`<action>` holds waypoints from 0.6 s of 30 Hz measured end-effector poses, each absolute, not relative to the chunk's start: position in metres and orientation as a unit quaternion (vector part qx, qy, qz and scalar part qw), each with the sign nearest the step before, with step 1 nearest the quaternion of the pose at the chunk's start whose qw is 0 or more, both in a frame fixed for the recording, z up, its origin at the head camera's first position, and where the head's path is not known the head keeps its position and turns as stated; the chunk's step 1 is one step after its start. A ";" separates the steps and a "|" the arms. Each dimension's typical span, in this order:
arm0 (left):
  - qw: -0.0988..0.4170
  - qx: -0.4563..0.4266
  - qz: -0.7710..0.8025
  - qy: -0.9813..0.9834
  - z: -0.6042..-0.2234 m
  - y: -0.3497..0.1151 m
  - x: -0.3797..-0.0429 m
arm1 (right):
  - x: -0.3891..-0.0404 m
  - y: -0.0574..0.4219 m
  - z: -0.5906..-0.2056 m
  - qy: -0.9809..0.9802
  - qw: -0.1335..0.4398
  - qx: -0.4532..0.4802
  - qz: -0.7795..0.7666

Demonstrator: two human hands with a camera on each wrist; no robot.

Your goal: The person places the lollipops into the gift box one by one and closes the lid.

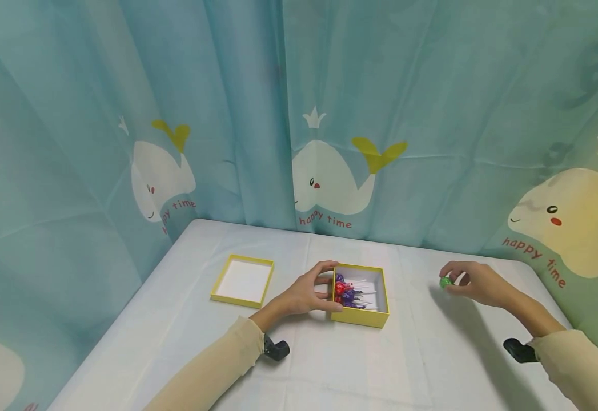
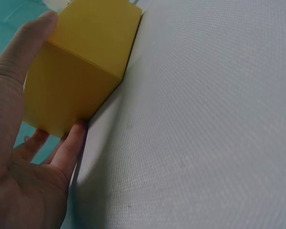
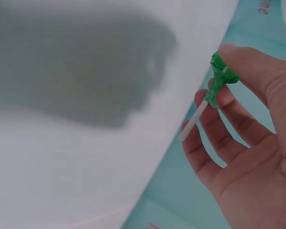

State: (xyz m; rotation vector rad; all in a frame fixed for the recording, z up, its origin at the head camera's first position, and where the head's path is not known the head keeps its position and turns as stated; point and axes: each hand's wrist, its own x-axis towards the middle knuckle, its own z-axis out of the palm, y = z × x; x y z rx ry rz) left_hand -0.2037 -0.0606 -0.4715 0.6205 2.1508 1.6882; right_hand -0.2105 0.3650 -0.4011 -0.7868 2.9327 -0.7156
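Note:
A yellow box [image 1: 358, 317] with a white inside stands on the table, holding several lollipops [image 1: 350, 294] in purple and red wrappers, their white sticks pointing right. My left hand [image 1: 306, 294] holds this box by its left end, thumb at the near side and fingers spread towards the far corner. In the left wrist view the thumb and fingertips touch the yellow walls [image 2: 71, 81]. Off to the right, my right hand [image 1: 484, 282] pinches a green-wrapped lollipop [image 3: 217, 78] by its head above the table. Its white stick slants down past the other fingers.
The box's yellow-rimmed lid [image 1: 242, 279] lies with its white inside up, left of the box. A white cloth covers the table [image 1: 381, 365]. Blue curtains [image 1: 432, 114] printed with whales hang along the table's far and side edges.

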 end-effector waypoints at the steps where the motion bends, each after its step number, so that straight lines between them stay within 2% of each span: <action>1: 0.169 0.219 0.594 0.756 -0.472 -0.061 -0.204 | -0.211 0.363 -0.397 0.938 0.010 -0.260 -0.231; 7: 0.170 0.224 0.595 0.753 -0.471 -0.061 -0.204 | -0.213 0.347 -0.372 0.922 0.016 -0.302 -0.240; 18: 0.170 0.222 0.598 0.751 -0.472 -0.061 -0.204 | -0.221 0.308 -0.339 0.921 0.035 -0.307 -0.237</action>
